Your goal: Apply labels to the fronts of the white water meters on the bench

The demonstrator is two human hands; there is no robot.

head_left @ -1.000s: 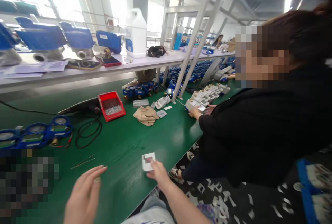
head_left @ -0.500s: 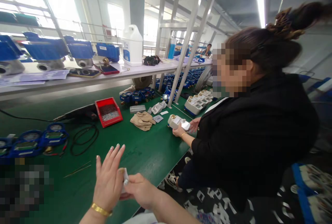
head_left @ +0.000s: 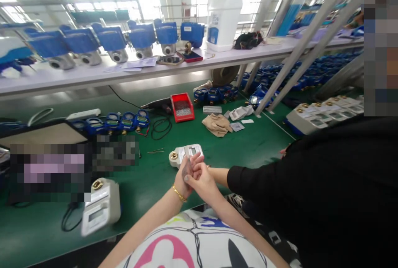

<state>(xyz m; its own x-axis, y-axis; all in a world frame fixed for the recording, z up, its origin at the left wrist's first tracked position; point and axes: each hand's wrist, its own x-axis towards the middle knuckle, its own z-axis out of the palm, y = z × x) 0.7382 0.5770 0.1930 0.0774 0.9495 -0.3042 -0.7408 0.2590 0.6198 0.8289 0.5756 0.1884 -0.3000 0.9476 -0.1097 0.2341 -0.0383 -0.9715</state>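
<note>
near the middle of the frame the left hand [head_left: 183,177], a gold bracelet [head_left: 179,194] at its wrist, is turned palm up, its fingers a little apart and loosely bent; the right hand [head_left: 203,180] meets it, fingers curled and thumb at the left palm. a small greyish piece [head_left: 186,167] lies between them at that palm, blurred, and i cannot tell which fingers, if any, are clamped on it

just behind the hands, at the centre, a pale meter [head_left: 182,152] with a brass ring lies on the green bench [head_left: 149,193], partly hidden by the fingers. from the right of the frame a co-worker's black sleeve [head_left: 264,185] reaches toward it, the hand at its end mostly hidden. a second pale meter [head_left: 102,208] is at lower left; a red tray [head_left: 193,112] and a beige cloth [head_left: 217,125] are above centre
</note>
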